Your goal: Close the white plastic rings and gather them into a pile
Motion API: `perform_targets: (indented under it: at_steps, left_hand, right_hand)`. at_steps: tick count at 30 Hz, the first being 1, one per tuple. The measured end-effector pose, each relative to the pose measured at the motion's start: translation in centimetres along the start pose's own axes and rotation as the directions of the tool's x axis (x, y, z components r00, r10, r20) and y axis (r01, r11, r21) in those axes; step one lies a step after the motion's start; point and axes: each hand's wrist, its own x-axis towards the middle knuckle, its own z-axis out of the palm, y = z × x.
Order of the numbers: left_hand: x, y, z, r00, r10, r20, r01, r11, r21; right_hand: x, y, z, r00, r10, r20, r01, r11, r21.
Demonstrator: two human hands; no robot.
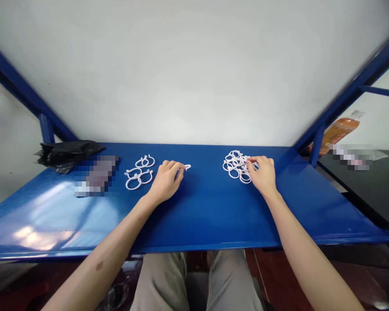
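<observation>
My left hand (167, 179) rests on the blue table (201, 207) with its fingers pinched on a white plastic ring (187, 167) that pokes out past the fingertips. Just left of it lie several white rings (139, 172) spread out on the table. My right hand (262, 174) is at the right edge of a heap of white rings (236, 165), fingers curled and pinching one ring of the heap.
A black plastic bag (66, 154) lies at the table's back left, beside a blurred flat object (95, 176). An orange bottle (340, 128) lies on a dark table (372, 185) to the right. Blue frame struts (343, 99) rise at both sides. A white wall stands behind.
</observation>
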Motion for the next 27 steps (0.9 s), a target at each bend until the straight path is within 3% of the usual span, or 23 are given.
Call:
perform_targets:
  at_steps: [5, 8, 10, 12, 16, 19, 23, 27]
  left_hand:
    - [0.8, 0.3, 0.6, 0.993, -0.108, 0.041, 0.114, 0.967, -0.23]
    - [1.9, 1.6, 1.4, 0.988, -0.141, 0.058, 0.152, 0.93, -0.334]
    - [2.4, 2.5, 2.1, 0.984, -0.165, 0.071, 0.179, 0.893, -0.413]
    - [2.6, 3.2, 2.9, 0.971, -0.217, 0.1, 0.237, 0.825, -0.514]
    - [2.3, 3.7, 3.6, 0.96, -0.24, 0.143, 0.272, 0.688, -0.673]
    - [2.2, 3.5, 3.1, 0.958, -0.245, 0.152, 0.271, 0.586, -0.763]
    - [2.4, 3.6, 2.3, 0.939, -0.312, 0.147, 0.296, 0.513, -0.806]
    - [2.2, 4.0, 2.2, 0.95, -0.291, 0.113, 0.268, 0.577, -0.771]
  right_hand:
    - [-0.4, -4.5, 0.0, 0.994, -0.1, -0.046, 0.103, 0.992, 0.076]
    - [-0.8, -9.0, 1.3, 0.949, -0.26, 0.178, 0.201, 0.935, 0.291]
    - [-1.2, -11.5, 2.5, 0.912, -0.243, 0.331, 0.078, 0.894, 0.441]
    - [-1.8, -12.9, 3.4, 0.908, -0.171, 0.383, -0.076, 0.831, 0.551]
    - [-2.7, -13.0, 3.7, 0.896, -0.052, 0.441, -0.265, 0.735, 0.625]
    - [-2.7, -12.6, 3.3, 0.88, -0.021, 0.475, -0.32, 0.713, 0.624]
    - [-2.6, -13.0, 2.9, 0.91, -0.058, 0.41, -0.235, 0.744, 0.626]
    - [-2.6, -13.4, 2.5, 0.922, -0.13, 0.366, -0.121, 0.798, 0.591]
